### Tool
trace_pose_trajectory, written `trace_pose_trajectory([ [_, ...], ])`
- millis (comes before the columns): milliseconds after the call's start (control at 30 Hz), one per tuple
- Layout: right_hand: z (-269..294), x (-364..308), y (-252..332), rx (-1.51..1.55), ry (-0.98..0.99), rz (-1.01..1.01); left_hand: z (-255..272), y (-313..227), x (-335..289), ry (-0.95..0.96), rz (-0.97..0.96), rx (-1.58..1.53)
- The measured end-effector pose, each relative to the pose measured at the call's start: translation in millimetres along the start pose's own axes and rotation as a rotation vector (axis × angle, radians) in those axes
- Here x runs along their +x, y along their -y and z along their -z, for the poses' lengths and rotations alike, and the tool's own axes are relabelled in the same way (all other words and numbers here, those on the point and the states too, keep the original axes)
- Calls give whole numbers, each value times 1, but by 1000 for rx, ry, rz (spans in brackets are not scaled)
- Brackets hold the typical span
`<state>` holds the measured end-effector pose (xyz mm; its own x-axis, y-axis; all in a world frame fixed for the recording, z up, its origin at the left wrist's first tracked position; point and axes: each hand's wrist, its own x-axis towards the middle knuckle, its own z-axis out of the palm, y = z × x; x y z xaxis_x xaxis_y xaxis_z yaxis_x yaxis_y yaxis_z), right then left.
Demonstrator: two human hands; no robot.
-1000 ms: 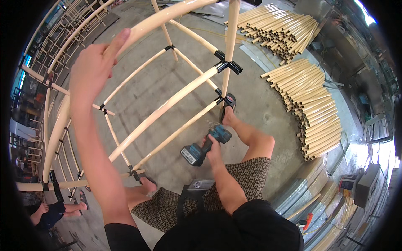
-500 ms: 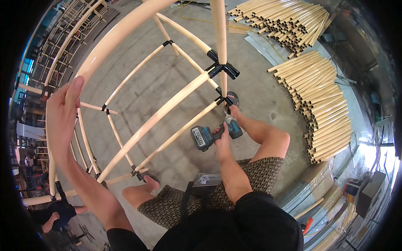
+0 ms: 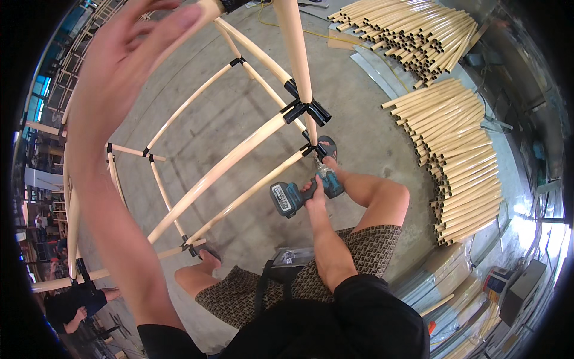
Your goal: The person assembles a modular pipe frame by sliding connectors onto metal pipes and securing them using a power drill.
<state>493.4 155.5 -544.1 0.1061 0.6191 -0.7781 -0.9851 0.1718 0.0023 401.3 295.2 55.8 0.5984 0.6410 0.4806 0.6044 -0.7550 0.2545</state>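
Observation:
At the upper left, my left hand (image 3: 122, 66) is curled loosely around a thick cream tube (image 3: 208, 10), close to the tube's black joint; motion blurs its fingers. My right hand (image 3: 315, 192) grips the handle of a teal and black cordless drill (image 3: 329, 180). The drill's nose points away from me at a low black joint (image 3: 312, 149) of the tube frame, beside my foot. Whether the bit touches a screw there is too small to tell. Above that, another black joint (image 3: 307, 111) links an upright tube (image 3: 293, 48) with a long rail (image 3: 224, 167).
Stacks of cream tubes (image 3: 463, 173) lie on the floor at the right, with another pile (image 3: 406, 30) at the far right. Wrapped bundles (image 3: 430, 281) sit at the lower right. A co-worker in black (image 3: 78, 305) is at the lower left. A yellow cable (image 3: 287, 27) crosses the floor.
My left hand has moved up and right along the tube, toward its black joint. The frame has shifted slightly in view. The drill stays at the low joint in my right hand.

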Motion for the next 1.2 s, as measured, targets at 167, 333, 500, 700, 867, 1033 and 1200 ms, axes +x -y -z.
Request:
trace_pose_trajectory([
  [167, -7, -9, -1, 23, -24, 6, -21, 2, 20, 184, 161, -51],
  [333, 3, 0, 1, 29, 0, -8, -30, 5, 13, 55, 129, 15],
  [500, 6, -1, 4, -3, 33, -17, -41, -1, 15, -27, 41, -84],
  [700, 14, -1, 12, -79, 62, -87, -31, -7, 16, 23, 259, -44],
  [867, 19, -1, 34, -201, 55, -106, -37, 4, 16, -34, 201, -150],
  [1033, 26, 8, 49, -245, 56, -127, -37, -2, 17, -41, 216, -44],
  [1200, 22, 6, 46, -225, 50, -163, -34, -1, 16, -37, 236, -37],
])
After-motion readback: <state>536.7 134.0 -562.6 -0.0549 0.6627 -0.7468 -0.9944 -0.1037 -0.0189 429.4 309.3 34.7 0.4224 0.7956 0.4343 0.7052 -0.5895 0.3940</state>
